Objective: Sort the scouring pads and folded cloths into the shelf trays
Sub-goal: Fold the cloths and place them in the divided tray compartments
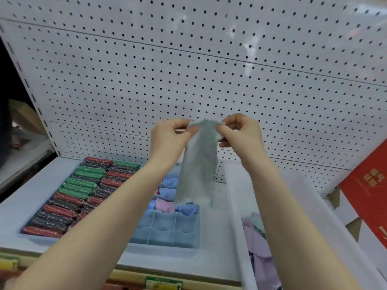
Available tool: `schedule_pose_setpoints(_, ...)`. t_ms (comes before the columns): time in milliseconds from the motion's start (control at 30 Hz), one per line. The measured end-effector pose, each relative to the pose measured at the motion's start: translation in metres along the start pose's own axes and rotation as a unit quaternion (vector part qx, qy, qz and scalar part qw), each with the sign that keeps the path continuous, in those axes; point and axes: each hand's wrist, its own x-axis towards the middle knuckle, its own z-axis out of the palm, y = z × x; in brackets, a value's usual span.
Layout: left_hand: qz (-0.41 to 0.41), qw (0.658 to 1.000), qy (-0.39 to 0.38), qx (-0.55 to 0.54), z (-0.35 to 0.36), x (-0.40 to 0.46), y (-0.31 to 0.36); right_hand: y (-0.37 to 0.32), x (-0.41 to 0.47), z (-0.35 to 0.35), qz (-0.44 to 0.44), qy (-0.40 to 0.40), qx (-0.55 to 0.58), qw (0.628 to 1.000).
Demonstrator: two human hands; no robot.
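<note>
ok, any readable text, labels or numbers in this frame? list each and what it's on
None can be read for certain.
Red box: pale printed characters, too blurred to read.
Green and white shelf-edge label: small print and an arrow, too blurred.
Yellow shelf-edge tag: no legible text.

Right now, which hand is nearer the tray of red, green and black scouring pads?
Left. The left hand pinches the grey cloth above and just right of the scouring pad tray; the right hand pinches the cloth's other top corner, farther right.
</note>
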Motion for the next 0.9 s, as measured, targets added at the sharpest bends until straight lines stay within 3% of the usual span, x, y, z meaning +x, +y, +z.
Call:
schedule_pose_setpoints(133, 0.037, 0.999, -0.016, 0.009, 0.01, -0.008, 0.006, -0.008, -0.007, 0.008, -0.003, -0.041, 0.084, 0.996)
schedule_pose_setpoints(300, 0.059, 0.995, -0.08, -0.024, 0.01, -0.012, 0.01, -0.012, -0.012, 0.008, 0.0, -0.052, 0.11, 0.993)
schedule_pose_setpoints(433, 0.08, 0.995, -0.055, 0.005, 0.004, -0.01, 0.007, -0.01, -0.014, -0.002, -0.006, -0.117, 0.121, 0.986)
schedule_pose_setpoints(567, 0.032, 0.998, -0.048, -0.039, -0.001, -0.006, 0.009, 0.004, -0.012, -0.015, -0.044, -0.066, 0.11, 0.991)
schedule_pose_setpoints(600, 0.021, 0.997, -0.055, -0.055, -0.003, -0.006, 0.01, 0.01, -0.012, -0.018, -0.034, -0.08, 0.086, 0.993)
schedule_pose_setpoints(667, 0.013, 0.994, -0.074, -0.081, -0.005, -0.004, 0.014, 0.024, -0.015, -0.018, -0.001, -0.19, 0.052, 0.98)
schedule_pose_setpoints(767, 0.011, 0.99, -0.078, -0.116, -0.006, -0.002, 0.021, 0.041, -0.026, -0.009, 0.017, -0.309, 0.088, 0.947)
schedule_pose_setpoints(900, -0.041, 0.984, -0.075, -0.159, -0.008, 0.001, 0.019, 0.044, -0.032, 0.002, 0.03, -0.233, 0.139, 0.962)
